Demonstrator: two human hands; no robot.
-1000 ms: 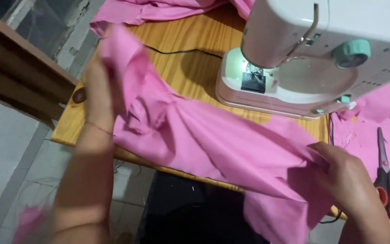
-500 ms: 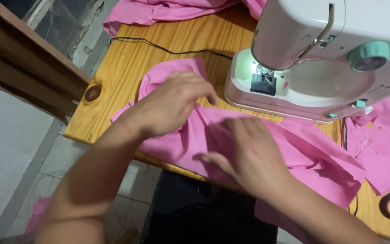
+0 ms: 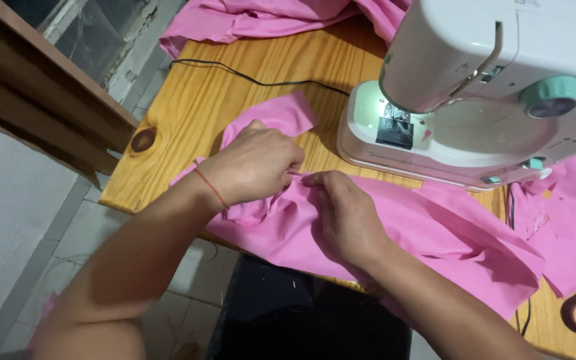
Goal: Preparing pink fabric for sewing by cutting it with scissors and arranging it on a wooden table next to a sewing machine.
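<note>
— Both hands have drawn closer together since a moment ago; what do they hold?
— Left hand (image 3: pixel 256 163) and right hand (image 3: pixel 343 215) each pinch a fold of the crumpled pink cotton cloth (image 3: pixel 435 233).
— Where does it lie?
— Spread wrinkled on the pine wooden table (image 3: pixel 195 107), just before the white and mint sewing machine (image 3: pixel 475 87), one corner flipped up.

The cloth (image 3: pixel 435 230) is pink, matt and soft. The tabletop (image 3: pixel 235 100) is varnished, grainy wood. The sewing machine (image 3: pixel 501 80) is smooth, glossy white plastic.
</note>
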